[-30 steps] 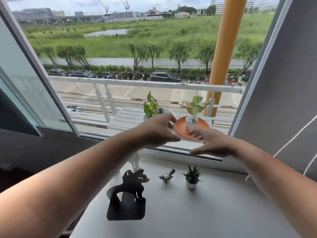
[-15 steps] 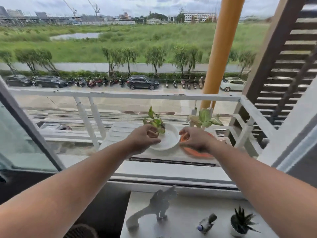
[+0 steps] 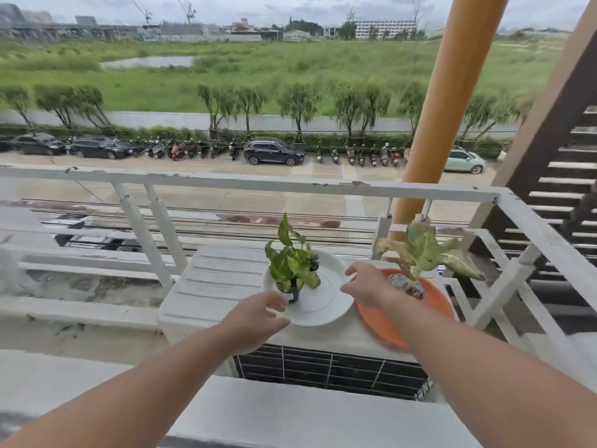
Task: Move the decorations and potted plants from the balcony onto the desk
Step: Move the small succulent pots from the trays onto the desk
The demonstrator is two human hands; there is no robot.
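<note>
green potted plant (image 3: 292,270) on white saucer (image 3: 326,303), frame centre, atop outdoor unit (image 3: 219,282) on balcony | left hand (image 3: 255,318) at saucer's 7 o'clock rim, right hand (image 3: 365,286) at 3 o'clock — both half-spread, nothing pinched yet, flanking to lift level | pale plant (image 3: 426,250) on orange saucer (image 3: 433,302) — further right, waiting.

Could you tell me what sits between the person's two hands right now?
In the head view, the white plate with the small green plant lies between the left hand and right hand.

white saucer (image 3: 326,299) | orange saucer (image 3: 433,305) | green-yellow mottled leaves (image 3: 292,265) | white railing (image 3: 226,182)
</note>
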